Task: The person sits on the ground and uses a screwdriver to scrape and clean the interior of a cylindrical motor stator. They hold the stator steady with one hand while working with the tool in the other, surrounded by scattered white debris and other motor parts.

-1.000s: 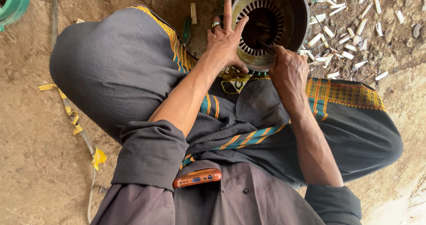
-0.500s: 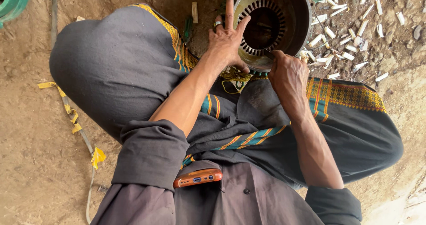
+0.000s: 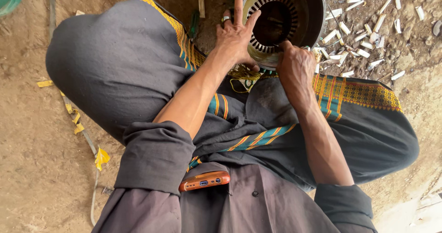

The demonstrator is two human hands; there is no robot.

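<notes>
Change: right hand (image 3: pixel 297 65) shifted slightly lower at the rim | Motor housing (image 3: pixel 313 12): on ground between knees, slotted stator core (image 3: pixel 276 21) inside | Right: clenched, pinching something too small to tell | Left hand (image 3: pixel 237 35): fingers spread, bracing housing | White scraps (image 3: pixel 368 35) beside.

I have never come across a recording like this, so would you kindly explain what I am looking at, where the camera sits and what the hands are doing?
There is no machine here: a person sits on the ground, and the camera, worn on their head, looks down over their own lap and arms. The left hand, a ring on one finger, rests with fingers spread against the rim of a round metal motor housing with a ring of slots inside. The right hand is closed and pressed against the housing's lower edge; what its grip holds is too small to tell. Short pale strips lie scattered on the dirt to the right, and yellow scraps on the left. An orange phone sticks out of the shirt pocket.
</notes>
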